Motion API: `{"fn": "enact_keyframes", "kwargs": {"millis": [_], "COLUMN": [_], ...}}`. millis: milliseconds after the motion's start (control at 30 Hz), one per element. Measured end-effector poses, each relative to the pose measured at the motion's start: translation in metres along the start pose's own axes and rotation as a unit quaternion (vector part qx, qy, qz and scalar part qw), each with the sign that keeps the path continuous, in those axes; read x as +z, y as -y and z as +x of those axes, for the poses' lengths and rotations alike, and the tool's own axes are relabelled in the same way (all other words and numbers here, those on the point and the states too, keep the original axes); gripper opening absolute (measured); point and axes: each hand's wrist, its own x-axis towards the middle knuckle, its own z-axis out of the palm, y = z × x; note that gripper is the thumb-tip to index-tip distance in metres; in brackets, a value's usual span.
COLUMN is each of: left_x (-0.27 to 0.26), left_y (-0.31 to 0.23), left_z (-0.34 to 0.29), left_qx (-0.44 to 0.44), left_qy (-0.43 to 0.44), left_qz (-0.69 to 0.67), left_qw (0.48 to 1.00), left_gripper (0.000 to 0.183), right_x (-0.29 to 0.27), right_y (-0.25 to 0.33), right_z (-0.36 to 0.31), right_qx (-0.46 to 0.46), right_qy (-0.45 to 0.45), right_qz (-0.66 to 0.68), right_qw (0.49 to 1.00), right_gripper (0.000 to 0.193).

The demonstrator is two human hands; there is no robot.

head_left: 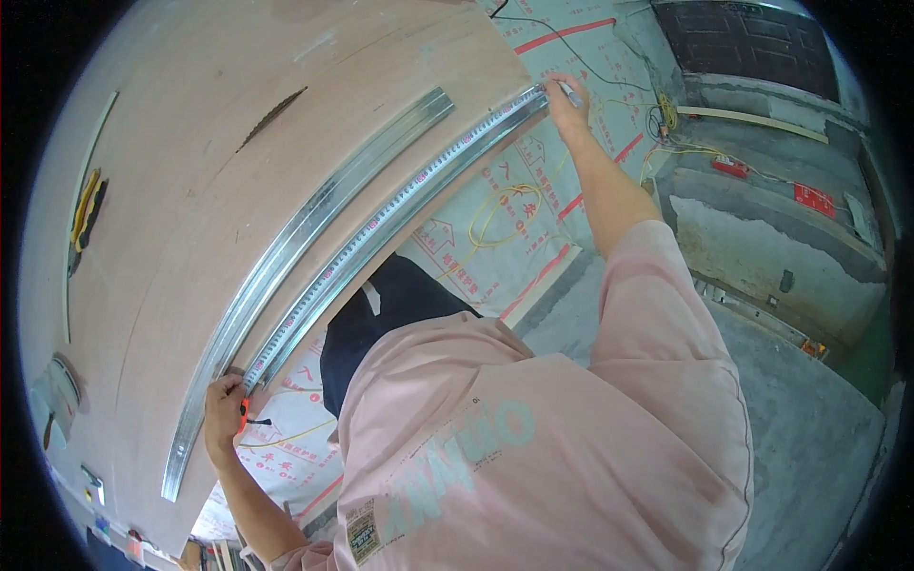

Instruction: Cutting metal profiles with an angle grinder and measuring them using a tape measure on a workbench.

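My left hand (225, 407) is closed around an orange tape measure (245, 415) at the near end of a silver metal channel (395, 211). The pulled-out tape blade (373, 223) lies lengthwise along this channel. At the channel's far end is my right hand (568, 112), its fingers closed around a slim, pale pen-like thing (571, 93). Part of that thing is hidden by the fingers. Beside the first channel, a second metal channel (319, 211) rests on the wooden board (181, 124), roughly parallel to it. My left hand is close to the second channel's edge.
A yellow-and-black hand tool (88, 211) and a thin pale strip (100, 124) lie on the board's left side. A dark slit (271, 119) marks its surface. Beyond the board's edge, a yellow cord (505, 214) curls over printed floor sheeting (486, 271).
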Motion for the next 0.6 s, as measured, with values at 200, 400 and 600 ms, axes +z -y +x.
{"fn": "enact_keyframes", "kwargs": {"millis": [200, 400, 600], "left_x": [-0.006, -0.004, 0.004], "left_y": [0.033, 0.030, 0.006], "left_z": [-0.023, 0.024, 0.005], "left_qx": [0.029, 0.145, -0.009], "left_qy": [-0.005, 0.004, 0.021], "left_qz": [0.073, 0.073, 0.036], "left_qw": [0.997, 0.987, 0.999], "left_gripper": [0.017, 0.021, 0.024], "right_x": [0.046, -0.031, 0.006], "right_y": [-0.030, -0.086, -0.048], "right_z": [0.002, 0.076, 0.053], "right_qx": [-0.218, -0.334, 0.061], "right_qy": [-0.027, 0.016, 0.033], "right_qz": [-0.214, -0.199, 0.122], "right_qw": [0.952, 0.921, 0.990], "right_gripper": [0.024, 0.027, 0.046]}}
